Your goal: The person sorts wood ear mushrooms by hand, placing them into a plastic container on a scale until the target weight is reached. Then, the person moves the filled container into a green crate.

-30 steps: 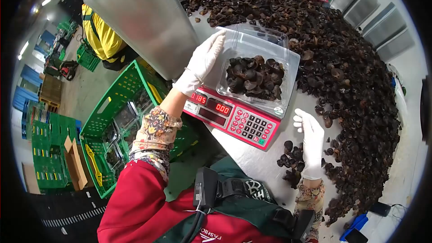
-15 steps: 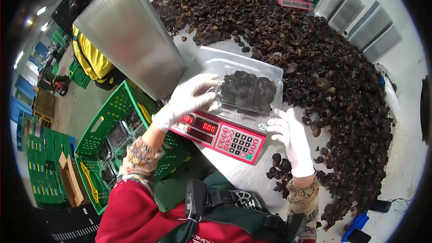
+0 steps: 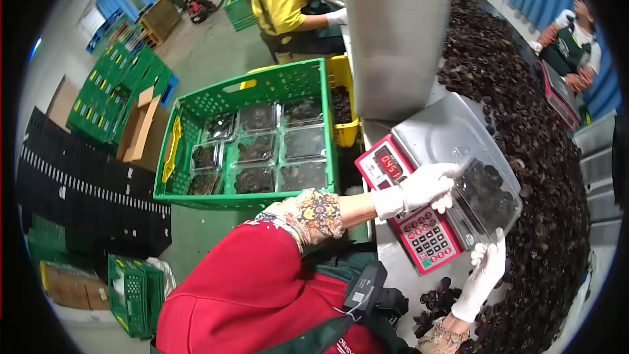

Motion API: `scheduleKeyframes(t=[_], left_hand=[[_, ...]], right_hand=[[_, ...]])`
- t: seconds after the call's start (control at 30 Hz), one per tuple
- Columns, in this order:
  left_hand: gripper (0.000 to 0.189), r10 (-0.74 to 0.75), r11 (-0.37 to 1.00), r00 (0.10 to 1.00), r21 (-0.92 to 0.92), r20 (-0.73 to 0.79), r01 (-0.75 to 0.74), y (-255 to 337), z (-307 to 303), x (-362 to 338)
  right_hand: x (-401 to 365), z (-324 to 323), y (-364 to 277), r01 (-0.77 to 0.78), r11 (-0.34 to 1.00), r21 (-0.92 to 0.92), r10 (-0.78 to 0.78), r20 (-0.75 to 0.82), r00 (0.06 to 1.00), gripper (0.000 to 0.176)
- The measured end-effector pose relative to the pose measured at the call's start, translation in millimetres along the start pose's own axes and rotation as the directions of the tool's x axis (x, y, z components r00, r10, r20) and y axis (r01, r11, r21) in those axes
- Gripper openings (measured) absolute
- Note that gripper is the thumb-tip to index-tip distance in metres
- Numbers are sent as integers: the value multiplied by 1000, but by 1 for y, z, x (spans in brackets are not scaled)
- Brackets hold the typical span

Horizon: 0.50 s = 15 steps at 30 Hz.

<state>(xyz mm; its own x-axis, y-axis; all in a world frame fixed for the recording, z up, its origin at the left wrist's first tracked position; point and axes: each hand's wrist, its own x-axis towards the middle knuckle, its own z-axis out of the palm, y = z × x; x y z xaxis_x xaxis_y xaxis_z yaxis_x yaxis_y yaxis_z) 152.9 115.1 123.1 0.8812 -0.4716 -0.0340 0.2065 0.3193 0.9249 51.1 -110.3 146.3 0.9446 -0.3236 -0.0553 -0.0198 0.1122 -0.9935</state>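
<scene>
A clear plastic box of dark, wrinkled pieces (image 3: 486, 191) rests on the steel pan of a red scale (image 3: 419, 213), whose display is lit. My left hand (image 3: 429, 187), in a white glove, has its fingers closed at the near-left edge of the box. Against the box's lower edge is my right hand (image 3: 485, 272), also gloved, with fingers bent and pressed at the rim. Left of the scale stands a green crate (image 3: 252, 200) holding several similar filled boxes.
A tall stack of clear trays (image 3: 395, 39) stands behind the scale. A long heap of dark pieces (image 3: 550, 183) covers the table's right side. A yellow crate (image 3: 347, 132) adjoins the green one. A person in yellow (image 3: 278, 0) and another person (image 3: 571, 42) are beyond.
The view has swung left, bringing the green crate fully into sight. The display has gone from zero to a reading. My fingers have closed in on the box's edges.
</scene>
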Motion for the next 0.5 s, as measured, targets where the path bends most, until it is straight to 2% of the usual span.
scheduleKeyframes(t=[0.03, 0.1, 0.13, 0.17, 0.2, 0.27, 0.3, 0.33, 0.37, 0.4, 0.43, 0.47, 0.5], left_hand=[[54, -26, 1000, 998, 10, 53, 25, 0, -4, -5], [56, 5, 1000, 990, -6, 143, -4, 18, -14, -26], [60, -28, 989, 992, 150, 121, 10, 26, -18, -35], [69, -26, 980, 991, 199, 130, 0, 28, -25, -41], [74, 14, 978, 997, 207, 73, -29, 30, -30, -50], [86, -51, 986, 997, 157, -50, 58, 32, -42, -68], [84, -48, 988, 991, 139, -126, 66, 51, -44, -82], [82, -46, 990, 978, 119, -201, 71, 70, -47, -95], [74, 8, 999, 952, 42, -304, 5, 40, -83, -98], [61, -29, 996, 871, 61, -490, 68, 52, -95, -117], [44, -2, 1000, 907, 6, -420, 4, 63, -117, -134], [35, -33, 984, 861, -166, -507, -60, 61, -141, -151], [39, -19, 983, 861, -168, -509, -78, 72, -159, -168]], right_hand=[[-4, -1, 2, 16, 1000, -15, -16, -24, 1000, 51], [-13, -1, -1, 27, 997, 77, -26, -20, 999, 54], [-17, -5, -2, 97, 994, 53, -100, 67, 993, 58], [-26, 8, -13, 109, 993, 46, -112, 61, 992, 61], [-31, 17, -18, 105, 994, -13, -102, 130, 986, 60], [-38, 39, -16, 102, 990, -99, -79, 213, 974, 59], [-47, 65, -37, -69, 991, -117, 93, 214, 973, 55], [-52, 74, -34, -56, 992, -114, 89, 307, 948, 52], [-53, 78, -29, -40, 993, -108, 80, 390, 917, 49], [-54, 77, -25, -10, 992, -128, 67, 453, 889, 47], [-54, 74, -24, 22, 989, -148, 58, 513, 857, 44], [-55, 70, -27, 48, 968, -246, 88, 511, 855, 40], [-57, 66, -31, 57, 946, -319, 117, 501, 858, 36]])
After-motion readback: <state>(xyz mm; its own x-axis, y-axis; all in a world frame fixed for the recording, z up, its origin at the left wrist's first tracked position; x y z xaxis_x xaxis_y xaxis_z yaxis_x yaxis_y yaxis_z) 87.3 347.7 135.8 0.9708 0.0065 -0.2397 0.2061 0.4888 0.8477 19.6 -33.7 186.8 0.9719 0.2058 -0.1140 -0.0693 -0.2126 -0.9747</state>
